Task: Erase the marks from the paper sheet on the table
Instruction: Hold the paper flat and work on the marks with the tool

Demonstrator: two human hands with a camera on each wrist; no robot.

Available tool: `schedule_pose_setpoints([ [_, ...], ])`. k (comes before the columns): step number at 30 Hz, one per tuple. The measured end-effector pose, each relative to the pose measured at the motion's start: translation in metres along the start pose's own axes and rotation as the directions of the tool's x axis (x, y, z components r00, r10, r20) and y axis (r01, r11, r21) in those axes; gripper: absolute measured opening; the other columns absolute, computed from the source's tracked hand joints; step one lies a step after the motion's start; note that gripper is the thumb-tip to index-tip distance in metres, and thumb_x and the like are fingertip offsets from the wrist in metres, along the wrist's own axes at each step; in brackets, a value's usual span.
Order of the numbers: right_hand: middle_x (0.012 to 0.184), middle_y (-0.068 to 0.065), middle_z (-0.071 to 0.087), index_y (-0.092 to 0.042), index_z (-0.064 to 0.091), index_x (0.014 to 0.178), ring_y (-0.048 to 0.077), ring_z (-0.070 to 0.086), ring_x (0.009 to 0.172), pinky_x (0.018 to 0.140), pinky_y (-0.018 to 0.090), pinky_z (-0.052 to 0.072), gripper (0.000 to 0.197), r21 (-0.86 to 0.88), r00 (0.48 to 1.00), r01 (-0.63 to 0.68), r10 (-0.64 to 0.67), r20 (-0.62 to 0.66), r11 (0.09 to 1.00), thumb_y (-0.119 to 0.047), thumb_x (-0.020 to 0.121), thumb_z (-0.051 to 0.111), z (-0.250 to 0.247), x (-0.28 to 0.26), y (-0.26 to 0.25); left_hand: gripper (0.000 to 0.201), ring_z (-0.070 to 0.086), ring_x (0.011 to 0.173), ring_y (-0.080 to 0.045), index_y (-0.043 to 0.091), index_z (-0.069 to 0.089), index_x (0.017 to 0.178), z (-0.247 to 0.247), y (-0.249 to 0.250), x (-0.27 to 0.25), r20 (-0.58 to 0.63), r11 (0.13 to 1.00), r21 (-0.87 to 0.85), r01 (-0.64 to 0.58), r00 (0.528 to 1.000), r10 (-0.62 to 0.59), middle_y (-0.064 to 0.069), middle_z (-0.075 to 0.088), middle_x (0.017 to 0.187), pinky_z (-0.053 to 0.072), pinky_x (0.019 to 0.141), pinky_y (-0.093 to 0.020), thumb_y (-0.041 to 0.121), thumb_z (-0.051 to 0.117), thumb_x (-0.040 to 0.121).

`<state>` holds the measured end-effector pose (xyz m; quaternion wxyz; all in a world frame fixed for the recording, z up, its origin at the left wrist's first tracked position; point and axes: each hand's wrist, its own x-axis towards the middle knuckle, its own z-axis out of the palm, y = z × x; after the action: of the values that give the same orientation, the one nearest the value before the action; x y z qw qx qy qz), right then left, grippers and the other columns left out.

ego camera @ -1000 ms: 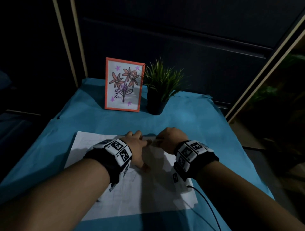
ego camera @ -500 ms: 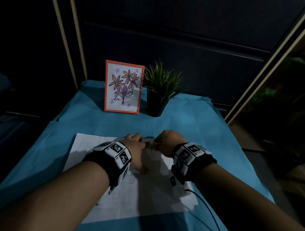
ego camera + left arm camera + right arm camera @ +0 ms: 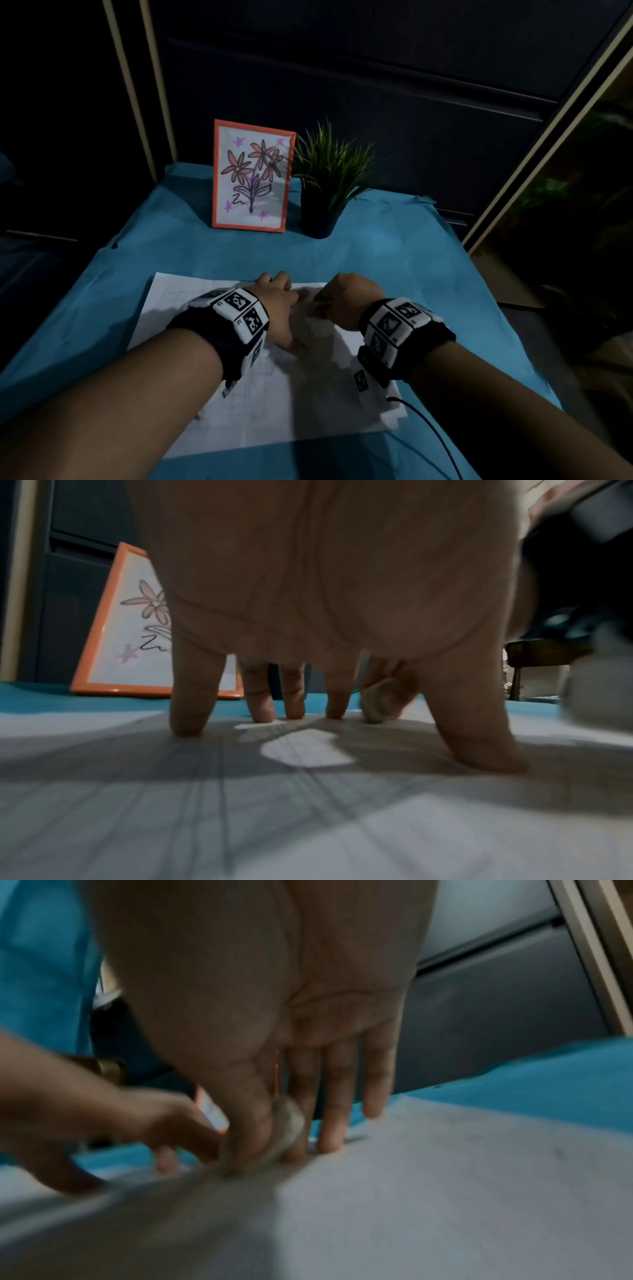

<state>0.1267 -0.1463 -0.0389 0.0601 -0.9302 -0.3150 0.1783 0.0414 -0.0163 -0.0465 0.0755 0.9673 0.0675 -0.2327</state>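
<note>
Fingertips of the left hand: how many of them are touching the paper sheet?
5. In the left wrist view, the thumb and the four fingers of the left hand stand spread on the paper sheet; the eraser is beside them.

We find the head view looking forward and down from above the table's (image 3: pixel 394 260) near edge toward its far edge. Each wrist view sits low, just above the paper sheet (image 3: pixel 308 831), facing along the fingers toward the far edge. All three share the sheet; head and left wrist views share the framed drawing (image 3: pixel 253 174).
</note>
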Motion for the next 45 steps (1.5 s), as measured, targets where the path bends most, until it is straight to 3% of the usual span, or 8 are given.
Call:
schedule_pose_setpoints([
  [4, 0.118, 0.002, 0.065, -0.03, 0.069, 0.11, 0.026, 0.06, 0.108, 0.086, 0.03, 0.048, 0.03, 0.009, 0.998, -0.015, 0.016, -0.061, 1.0, -0.043, 0.084, 0.064, -0.005, 0.005, -0.005, 0.083, 0.035, 0.124, -0.028, 0.026, 0.039, 0.133, 0.001, 0.001, -0.002, -0.029, 1.0, -0.016, 0.008, 1.0, -0.008, -0.003, 0.034, 0.134, 0.038, 0.102, -0.043, 0.065, 0.071, 0.066],
  [9, 0.12, 0.003, 0.064, -0.026, 0.069, 0.11, 0.026, 0.058, 0.112, 0.093, 0.031, 0.047, 0.026, -0.014, 0.999, 0.033, -0.033, 0.019, 0.999, -0.037, 0.088, 0.06, -0.001, -0.007, -0.004, 0.09, 0.034, 0.127, -0.025, 0.019, 0.034, 0.141, 0.002, 0.006, -0.009, -0.065, 0.999, 0.028, -0.015, 0.998, 0.016, -0.004, 0.034, 0.138, 0.028, 0.105, -0.033, 0.066, 0.069, 0.072],
  [17, 0.12, 0.005, 0.064, -0.026, 0.068, 0.112, 0.028, 0.059, 0.11, 0.092, 0.033, 0.05, 0.03, 0.002, 0.997, -0.016, 0.016, -0.072, 1.0, -0.04, 0.086, 0.061, -0.005, -0.002, -0.003, 0.108, 0.024, 0.136, -0.03, 0.019, 0.017, 0.151, 0.005, 0.006, -0.011, -0.022, 0.999, 0.037, -0.02, 1.0, 0.021, -0.006, 0.022, 0.15, 0.025, 0.112, -0.039, 0.07, 0.068, 0.069],
  [21, 0.118, -0.001, 0.066, -0.03, 0.069, 0.11, 0.024, 0.058, 0.111, 0.091, 0.027, 0.045, 0.025, -0.062, 0.999, 0.047, -0.046, 0.025, 0.997, -0.034, 0.086, 0.061, 0.002, -0.01, -0.001, 0.108, 0.026, 0.133, -0.031, 0.023, 0.024, 0.147, 0.008, 0.004, -0.008, -0.028, 0.999, 0.04, -0.014, 0.999, 0.016, -0.006, 0.025, 0.147, 0.028, 0.11, -0.041, 0.074, 0.069, 0.063],
  [27, 0.124, -0.001, 0.062, -0.031, 0.067, 0.114, 0.023, 0.056, 0.114, 0.092, 0.028, 0.045, 0.029, -0.029, 1.0, 0.014, -0.015, -0.027, 0.999, -0.04, 0.087, 0.061, -0.006, -0.008, -0.001, 0.11, 0.027, 0.132, -0.031, 0.025, 0.022, 0.147, 0.009, 0.003, -0.007, -0.032, 0.999, 0.028, -0.023, 0.999, 0.023, -0.004, 0.027, 0.146, 0.03, 0.111, -0.046, 0.075, 0.069, 0.061],
  [33, 0.122, -0.004, 0.063, -0.031, 0.068, 0.113, 0.021, 0.056, 0.113, 0.091, 0.025, 0.044, 0.03, -0.034, 0.997, 0.054, -0.052, 0.053, 0.998, -0.04, 0.085, 0.064, 0.003, -0.018, 0.004, 0.108, 0.032, 0.13, -0.027, 0.021, 0.027, 0.145, 0.009, 0.004, -0.007, -0.053, 1.0, 0.007, -0.014, 0.998, 0.015, -0.003, 0.032, 0.143, 0.031, 0.11, -0.04, 0.071, 0.073, 0.061],
  [39, 0.121, 0.003, 0.064, -0.028, 0.067, 0.114, 0.026, 0.059, 0.109, 0.089, 0.031, 0.047, 0.027, -0.035, 0.999, 0.011, -0.012, -0.044, 0.999, -0.036, 0.089, 0.059, 0.0, -0.005, -0.001, 0.109, 0.03, 0.132, -0.028, 0.021, 0.026, 0.146, 0.011, 0.003, -0.007, -0.036, 1.0, -0.006, -0.013, 0.999, 0.013, -0.004, 0.031, 0.145, 0.03, 0.112, -0.043, 0.072, 0.071, 0.062],
  [45, 0.118, -0.003, 0.065, -0.029, 0.071, 0.108, 0.021, 0.058, 0.111, 0.09, 0.027, 0.046, 0.025, -0.083, 0.993, 0.093, -0.087, 0.074, 0.992, -0.036, 0.087, 0.061, 0.006, -0.017, 0.003, 0.109, 0.028, 0.135, -0.026, 0.023, 0.025, 0.148, 0.012, 0.002, -0.009, -0.042, 1.0, -0.013, -0.018, 0.999, 0.018, -0.002, 0.028, 0.149, 0.028, 0.113, -0.041, 0.072, 0.071, 0.062],
])
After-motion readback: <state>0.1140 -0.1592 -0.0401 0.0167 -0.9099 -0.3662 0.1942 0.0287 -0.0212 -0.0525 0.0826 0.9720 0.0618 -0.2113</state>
